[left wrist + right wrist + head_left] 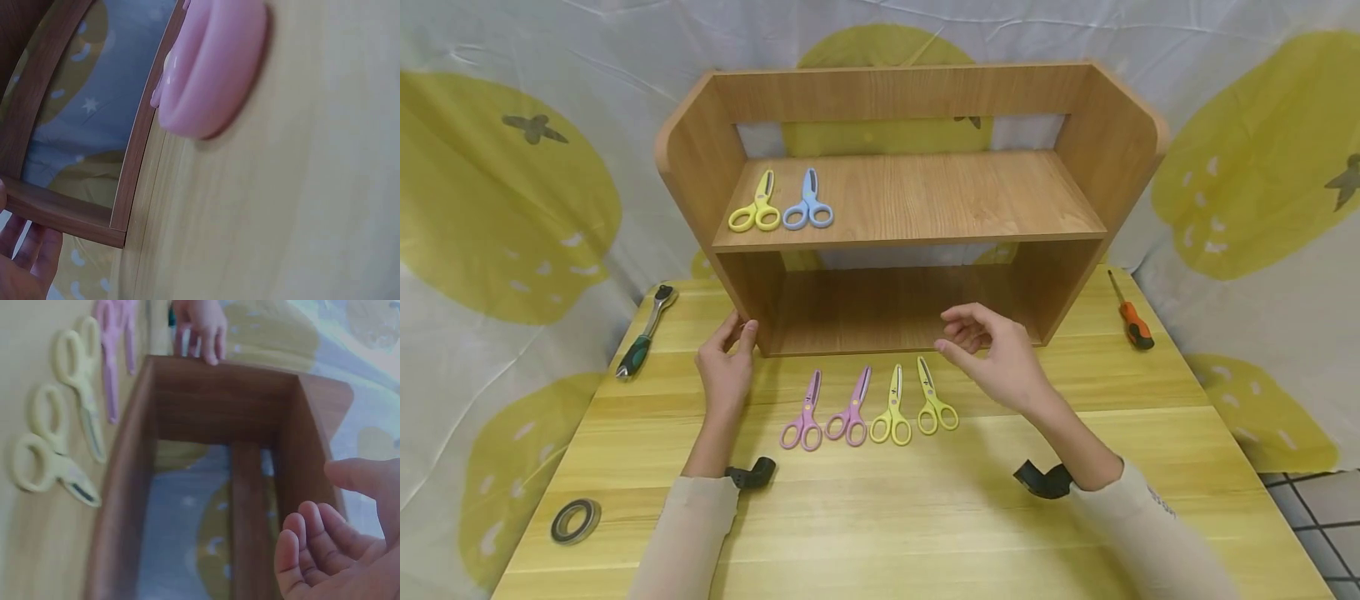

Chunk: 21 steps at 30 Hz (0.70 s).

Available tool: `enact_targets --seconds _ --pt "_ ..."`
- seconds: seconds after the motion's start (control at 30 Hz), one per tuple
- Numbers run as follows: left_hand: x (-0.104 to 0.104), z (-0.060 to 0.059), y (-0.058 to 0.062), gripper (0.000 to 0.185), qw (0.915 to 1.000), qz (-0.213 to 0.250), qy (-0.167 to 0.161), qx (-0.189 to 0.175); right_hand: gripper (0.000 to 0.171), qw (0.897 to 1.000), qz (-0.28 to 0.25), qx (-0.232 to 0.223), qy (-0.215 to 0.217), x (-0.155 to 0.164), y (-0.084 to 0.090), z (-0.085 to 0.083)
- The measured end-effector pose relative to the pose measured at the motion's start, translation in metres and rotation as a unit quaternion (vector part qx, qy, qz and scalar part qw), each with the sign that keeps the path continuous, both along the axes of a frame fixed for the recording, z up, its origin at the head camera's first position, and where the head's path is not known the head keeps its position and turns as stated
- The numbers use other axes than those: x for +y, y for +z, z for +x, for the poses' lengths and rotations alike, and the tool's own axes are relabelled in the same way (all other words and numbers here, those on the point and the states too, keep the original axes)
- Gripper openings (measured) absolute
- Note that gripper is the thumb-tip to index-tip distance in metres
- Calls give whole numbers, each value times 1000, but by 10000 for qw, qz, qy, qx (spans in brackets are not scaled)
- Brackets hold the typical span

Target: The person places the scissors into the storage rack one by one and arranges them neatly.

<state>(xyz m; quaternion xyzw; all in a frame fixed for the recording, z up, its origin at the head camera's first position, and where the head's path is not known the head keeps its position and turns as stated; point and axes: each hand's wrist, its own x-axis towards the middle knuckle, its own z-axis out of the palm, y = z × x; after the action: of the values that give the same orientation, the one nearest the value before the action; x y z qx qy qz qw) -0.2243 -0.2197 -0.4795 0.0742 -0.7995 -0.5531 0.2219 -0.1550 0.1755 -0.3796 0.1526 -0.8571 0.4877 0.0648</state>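
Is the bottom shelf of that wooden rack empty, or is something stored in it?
Empty, as far as it shows: the bottom shelf shows bare wood only, while two scissors lie on the top shelf.

text: none legible | labels: none | numbers: none | signs: none

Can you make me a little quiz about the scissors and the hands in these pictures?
1. How many scissors lie on the table in front of the shelf?
2. True or false: the right hand holds a pair of scissors.
3. What does the left hand touch: A the shelf, B the screwdriver, C the tape roll?

Key: 1. Four, two pink and two yellow. 2. False, it holds nothing. 3. A.
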Motion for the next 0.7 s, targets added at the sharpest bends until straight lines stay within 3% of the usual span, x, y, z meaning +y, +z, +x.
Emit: enact_targets --seconds 0.4,0.7 --pt "-1 -1 0 39 9999 -67 11 124 39 9945 -165 -1027 -143 20 -59 25" --pt "0 0 1 40 10000 -31 4 48 39 9891 -419 -1369 -337 18 -94 34"
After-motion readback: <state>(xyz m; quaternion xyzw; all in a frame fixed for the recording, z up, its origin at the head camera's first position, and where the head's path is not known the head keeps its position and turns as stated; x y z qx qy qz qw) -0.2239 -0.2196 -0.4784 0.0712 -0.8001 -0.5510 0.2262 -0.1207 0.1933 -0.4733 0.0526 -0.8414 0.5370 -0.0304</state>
